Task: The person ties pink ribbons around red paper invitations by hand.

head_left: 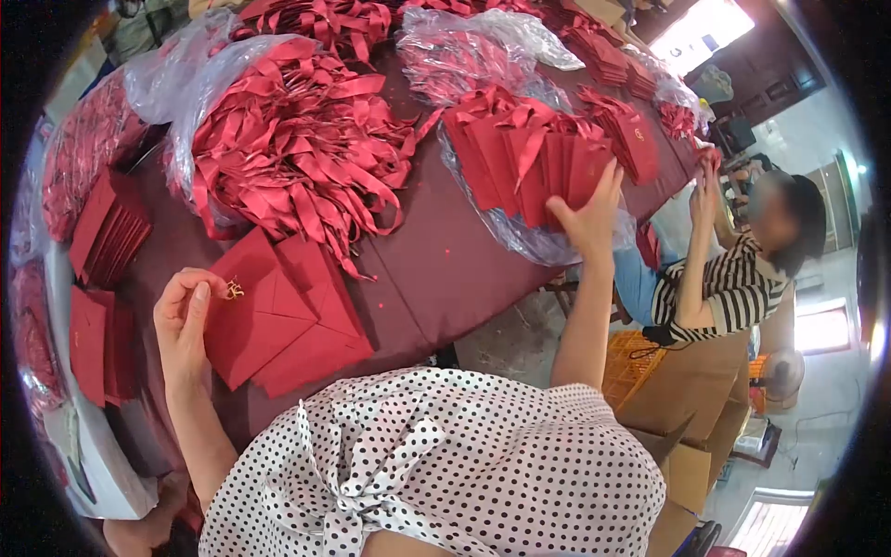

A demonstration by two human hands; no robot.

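My left hand (186,320) is closed in a pinch over the left side of a red paper envelope (264,320). At its fingertips is a small gold openwork ornament (234,291), lying over the envelope. Beneath that envelope, more red envelopes (320,348) overlap on the table. My right hand (592,215) is spread, thumb apart from fingers, at the near right edge of a fanned row of red envelopes (529,176) with red ribbons. This row lies on a clear plastic bag (538,243).
A big heap of red ribbons (297,139) spills from a plastic bag (186,84) on the dark red tablecloth (408,278). Stacks of red envelopes (109,232) stand at the left. A co-worker in a striped shirt (733,288) sits at the right, near cardboard boxes (687,390) and an orange crate (631,367).
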